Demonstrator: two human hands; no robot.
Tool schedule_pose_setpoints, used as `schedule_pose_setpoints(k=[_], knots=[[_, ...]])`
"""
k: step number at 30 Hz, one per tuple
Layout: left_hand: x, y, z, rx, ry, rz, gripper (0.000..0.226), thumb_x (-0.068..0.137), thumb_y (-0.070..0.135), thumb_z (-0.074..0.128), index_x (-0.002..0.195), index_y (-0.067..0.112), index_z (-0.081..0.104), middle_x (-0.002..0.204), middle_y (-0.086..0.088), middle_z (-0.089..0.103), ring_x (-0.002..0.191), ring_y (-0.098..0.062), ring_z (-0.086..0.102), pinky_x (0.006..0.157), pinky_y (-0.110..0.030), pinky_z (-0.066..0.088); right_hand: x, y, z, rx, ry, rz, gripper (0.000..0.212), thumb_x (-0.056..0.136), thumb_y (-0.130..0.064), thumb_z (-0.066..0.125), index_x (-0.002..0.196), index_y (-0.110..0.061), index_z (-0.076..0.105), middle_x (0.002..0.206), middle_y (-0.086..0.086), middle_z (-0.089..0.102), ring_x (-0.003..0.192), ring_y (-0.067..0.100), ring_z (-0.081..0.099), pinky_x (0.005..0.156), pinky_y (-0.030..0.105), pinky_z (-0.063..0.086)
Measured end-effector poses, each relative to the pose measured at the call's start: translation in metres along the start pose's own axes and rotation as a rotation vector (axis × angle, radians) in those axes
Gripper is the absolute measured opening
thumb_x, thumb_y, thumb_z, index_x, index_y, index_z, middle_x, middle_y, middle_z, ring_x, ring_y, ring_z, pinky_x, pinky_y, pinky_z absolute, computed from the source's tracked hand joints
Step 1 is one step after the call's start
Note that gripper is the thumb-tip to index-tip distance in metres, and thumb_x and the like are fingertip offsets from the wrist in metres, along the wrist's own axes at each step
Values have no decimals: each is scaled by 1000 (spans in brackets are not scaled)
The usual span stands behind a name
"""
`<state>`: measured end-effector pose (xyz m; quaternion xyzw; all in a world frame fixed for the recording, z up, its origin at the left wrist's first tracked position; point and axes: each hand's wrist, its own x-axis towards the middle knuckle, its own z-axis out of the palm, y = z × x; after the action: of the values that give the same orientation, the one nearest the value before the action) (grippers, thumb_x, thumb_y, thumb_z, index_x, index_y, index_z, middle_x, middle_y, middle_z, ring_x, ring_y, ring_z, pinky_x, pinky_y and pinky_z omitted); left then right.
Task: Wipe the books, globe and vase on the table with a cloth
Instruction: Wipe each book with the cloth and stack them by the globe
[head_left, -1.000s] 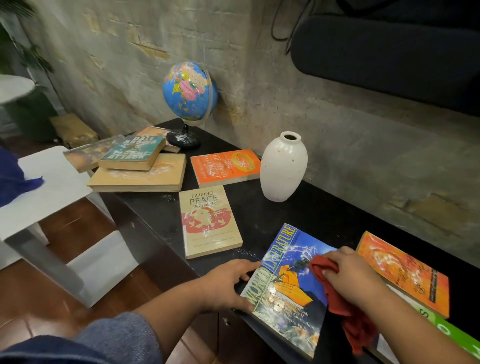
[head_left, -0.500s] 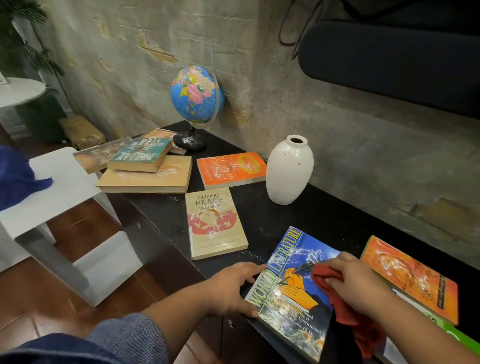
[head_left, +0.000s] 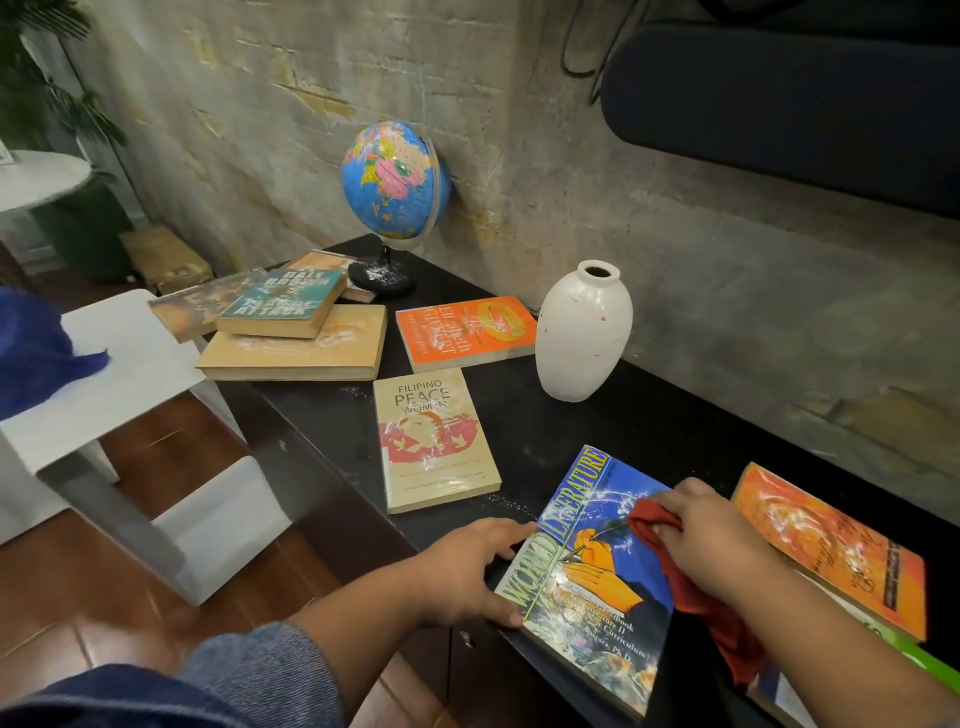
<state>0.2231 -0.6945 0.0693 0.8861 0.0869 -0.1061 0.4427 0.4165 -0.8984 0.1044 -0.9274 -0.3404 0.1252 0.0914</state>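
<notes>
Nearest the camera, a person's left hand lies flat and spread against the spine edge of a blue World Literature book, apparently bracing it so that it will not slide. The right hand bunches a red cloth in curled fingers and presses it onto the cover's upper half, where white dust streaks show. Just right lies an orange dusty book. Farther along the black table lies a cream Filipino Peace Women book, then an orange paperback beside an upright white vase. Farthest, a loose stack of books sits near a globe by the wall, all seemingly not yet wiped.
</notes>
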Motion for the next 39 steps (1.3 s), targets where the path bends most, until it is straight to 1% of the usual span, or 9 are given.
schedule_pose_setpoints(k=[4,11,15,19,24,28,30,34,39], knots=[[0,-1,1,5,4,-1,95,72,22,80,149,29,25,144,9,33,120,-7,45,102,-15,31,7,6,-11,-4,-36,30,28,88,-19,62,115,-25,67,99,-2,48,101,21,56,79,24,38],[0,-2,1,16,15,-2,95,72,21,80,149,28,25,145,8,33,122,-6,45,102,-15,30,17,-2,-6,14,-29,-5,32,90,-15,59,120,-24,65,111,1,51,108,23,55,87,24,39],[2,-3,3,9,15,-8,95,71,22,81,149,29,26,145,9,33,120,-6,46,104,-17,32,23,-4,-11,-24,27,71,32,92,-17,56,123,-23,64,116,6,51,110,27,55,88,27,41],[2,-4,3,1,19,-13,95,72,22,81,149,30,26,146,10,32,121,-5,45,106,-19,32,23,-6,-6,-9,-41,-39,33,91,-15,58,122,-24,64,113,0,49,110,23,54,88,24,38],[2,-4,2,-3,8,-9,95,72,21,81,149,28,26,145,8,32,122,-7,45,107,-22,33,27,-4,-8,-28,-13,23,35,92,-14,54,124,-26,62,116,2,49,108,25,54,88,27,42],[2,-4,2,-15,8,-6,95,72,21,81,149,29,26,145,9,32,123,-7,45,110,-24,33,17,-2,-4,10,-84,-106,35,92,-13,56,122,-30,63,111,-4,46,108,19,54,87,23,38],[2,-5,2,-11,6,-5,95,72,22,81,149,30,26,145,10,32,122,-6,45,109,-24,33,16,2,-12,9,-107,-76,36,90,-12,57,121,-30,65,108,-5,47,108,18,53,88,20,37],[5,-8,3,-11,7,2,96,70,24,82,148,30,27,144,10,34,120,-7,46,108,-25,35,11,-9,-6,-27,-36,-20,33,92,-17,54,120,-32,64,111,-3,47,105,22,55,89,28,44],[8,-13,4,-4,8,12,98,65,31,82,148,33,28,142,10,37,118,-6,49,106,-26,37,6,-6,-3,2,-104,-52,33,89,-17,58,115,-35,67,105,-5,48,107,21,56,91,30,46]])
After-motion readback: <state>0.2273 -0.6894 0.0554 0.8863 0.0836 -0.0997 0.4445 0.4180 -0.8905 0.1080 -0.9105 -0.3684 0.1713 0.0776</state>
